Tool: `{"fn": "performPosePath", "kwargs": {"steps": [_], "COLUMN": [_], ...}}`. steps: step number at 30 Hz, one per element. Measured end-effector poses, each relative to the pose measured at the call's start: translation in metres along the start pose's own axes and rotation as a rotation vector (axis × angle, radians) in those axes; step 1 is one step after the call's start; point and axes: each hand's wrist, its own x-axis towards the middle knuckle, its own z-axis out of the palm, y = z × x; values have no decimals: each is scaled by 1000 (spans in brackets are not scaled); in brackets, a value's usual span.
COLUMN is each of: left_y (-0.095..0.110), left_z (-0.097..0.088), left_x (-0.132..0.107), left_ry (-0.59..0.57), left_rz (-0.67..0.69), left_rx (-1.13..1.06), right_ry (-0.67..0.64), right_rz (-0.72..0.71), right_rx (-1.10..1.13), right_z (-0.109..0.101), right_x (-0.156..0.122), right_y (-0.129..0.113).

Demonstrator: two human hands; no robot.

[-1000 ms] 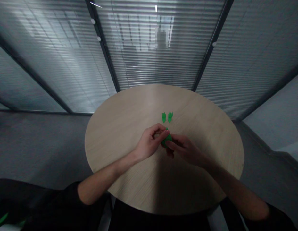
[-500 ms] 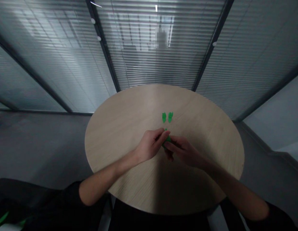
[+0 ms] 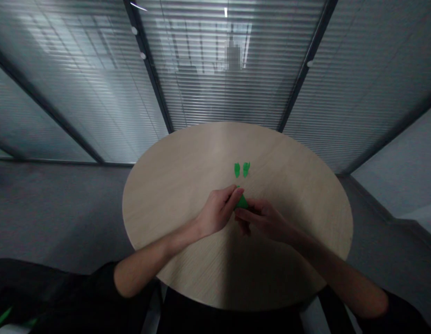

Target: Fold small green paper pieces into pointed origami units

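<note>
My left hand (image 3: 218, 211) and my right hand (image 3: 261, 219) meet over the middle of a round wooden table (image 3: 187, 185). Between their fingertips is a small green piece (image 3: 241, 202), mostly hidden by the fingers. Both hands pinch it, fingers closed. Just beyond the hands, two small green folded shapes (image 3: 242, 170) lie side by side on the table, untouched.
Behind the table stands a glass wall with horizontal blinds (image 3: 229, 69) and dark frames. Grey floor (image 3: 55, 208) surrounds the table. My dark sleeves and lap fill the bottom of the view.
My hands have closed in slightly and shifted a little left, with less of the green piece showing between the fingers. The two green shapes on the table have not moved.
</note>
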Motion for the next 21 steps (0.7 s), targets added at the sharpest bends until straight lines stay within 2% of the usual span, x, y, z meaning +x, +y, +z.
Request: {"fn": "performPosePath", "kwargs": {"steps": [4,7,10,12,16,21], "left_y": [-1,-2,-1,0,4,3], "left_z": [0,1,2,1,-1,-2], "left_x": [1,3,7,9,11,10], "left_ry": [28,45,9,-55,-164,-104], "left_rz": [2,-70,-174,-213,-176,-168], "left_rx": [-62,-248,-427,-501,-632,-588], "right_ry": [-7,-27,-62,-103,-217,-265], "right_rz": [8,74,167,197,224,269], "right_rx": [58,247,470,573,718,696], "right_z": [-1,-3,-7,-10,-15,-15], "right_x": [0,0,0,1,3,0], "right_y": [-1,-1,-1,-2,-2,1]}}
